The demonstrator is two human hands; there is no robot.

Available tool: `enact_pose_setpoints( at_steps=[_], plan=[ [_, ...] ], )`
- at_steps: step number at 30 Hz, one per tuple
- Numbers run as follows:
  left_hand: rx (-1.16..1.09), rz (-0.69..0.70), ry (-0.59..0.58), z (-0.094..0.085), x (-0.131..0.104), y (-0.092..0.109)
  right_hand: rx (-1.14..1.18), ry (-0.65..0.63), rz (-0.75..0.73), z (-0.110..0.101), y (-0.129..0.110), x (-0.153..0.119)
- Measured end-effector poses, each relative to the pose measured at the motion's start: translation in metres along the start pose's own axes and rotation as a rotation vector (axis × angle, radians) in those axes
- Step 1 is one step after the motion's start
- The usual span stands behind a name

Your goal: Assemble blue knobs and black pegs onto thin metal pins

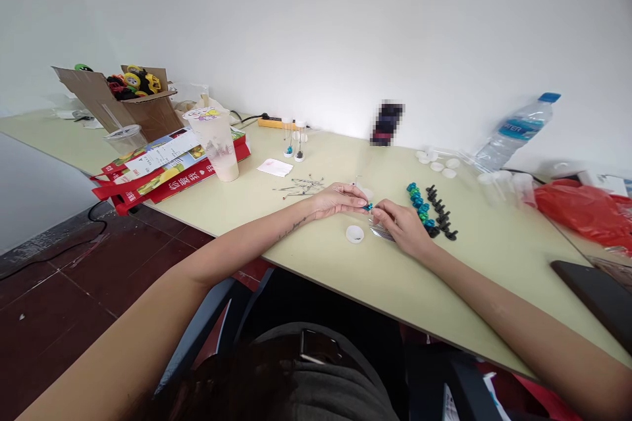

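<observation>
Blue up close: pinching a small piece (368, 207) in the left hand (338, 201).
Impossible to tell any hold in the narrowed right hand (402, 226) alongside.

My feed's bright. White wall (296, 33) glows strongest far centre, greyer out left and right. Shadows on the table (419, 289) are soft. Wide lens leans the bottle (516, 135) over, far right. Red bag (582, 214), right, looks smeared. Pixelated patch (388, 123) far centre. Near shirt (340, 395) reads dark, low detail.
</observation>
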State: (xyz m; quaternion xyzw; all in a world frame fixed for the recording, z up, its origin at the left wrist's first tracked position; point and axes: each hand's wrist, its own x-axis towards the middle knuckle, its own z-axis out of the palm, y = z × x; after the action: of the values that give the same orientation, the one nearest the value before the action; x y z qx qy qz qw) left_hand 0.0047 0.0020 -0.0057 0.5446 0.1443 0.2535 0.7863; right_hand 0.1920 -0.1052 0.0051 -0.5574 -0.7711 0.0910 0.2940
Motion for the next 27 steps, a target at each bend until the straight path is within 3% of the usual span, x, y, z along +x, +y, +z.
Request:
enact_pose_setpoints(
  at_steps=[8, 17, 27],
  plan=[
    [-0.015, -0.016, 0.007, -0.0008, -0.0013, 0.0001, -0.026, 0.091, -0.045, 0.0047, 0.0068, 0.0017],
    [0.01, -0.004, -0.004, 0.0006, -0.0005, 0.001, -0.001, 0.007, -0.021, 0.0002, -0.0003, 0.0006],
    [-0.021, -0.029, 0.016, -0.0002, -0.0007, -0.0001, -0.031, 0.091, -0.051, 0.0043, 0.0074, 0.0017]
  ],
)
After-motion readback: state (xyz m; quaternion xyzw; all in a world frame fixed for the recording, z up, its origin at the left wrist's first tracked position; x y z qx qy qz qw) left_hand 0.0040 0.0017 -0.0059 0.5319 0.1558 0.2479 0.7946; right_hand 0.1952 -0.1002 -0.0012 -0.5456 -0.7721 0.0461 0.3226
